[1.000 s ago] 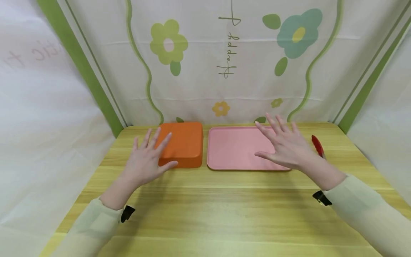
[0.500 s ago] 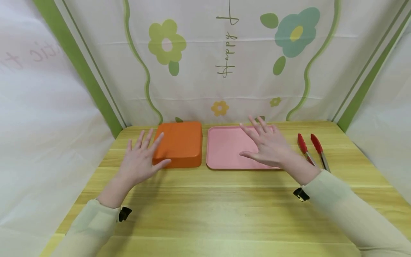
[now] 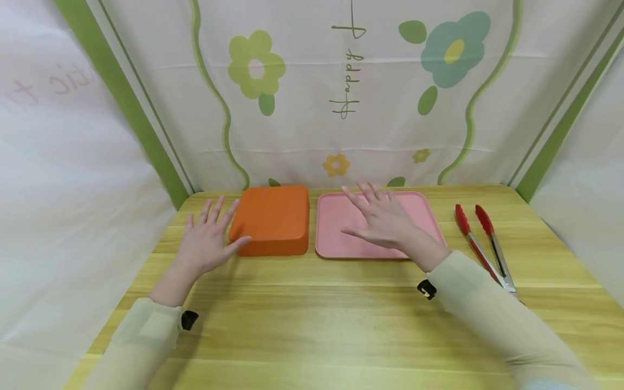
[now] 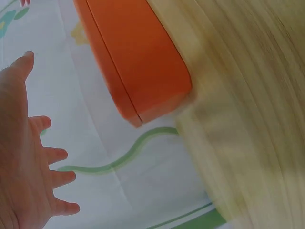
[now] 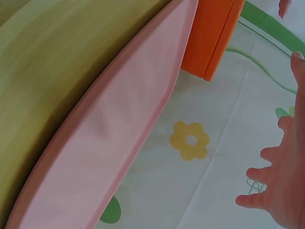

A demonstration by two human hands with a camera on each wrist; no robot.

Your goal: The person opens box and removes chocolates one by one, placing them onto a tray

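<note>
My left hand (image 3: 202,244), fingers spread, hovers at the left side of an orange box (image 3: 273,216), its thumb overlapping the box's front corner in the head view. The left wrist view shows a seam line along the side of that box (image 4: 143,57), with the hand (image 4: 24,157) apart from it. Spread above a pink rectangular tray (image 3: 336,233) is my right hand (image 3: 385,222), holding nothing. In the right wrist view the hand (image 5: 286,167) is well away from the tray surface (image 5: 109,129).
Tongs (image 3: 487,249) with red tips lie spread on the wooden table (image 3: 312,325), right of the tray. A white printed curtain (image 3: 302,124) with flowers hangs behind the table's back edge. White sheets (image 3: 63,189) flank both sides.
My right hand has moved left across the tray, uncovering the tongs and the tray's right end. My left hand has drifted slightly left. Box, tray and tongs stay put.
</note>
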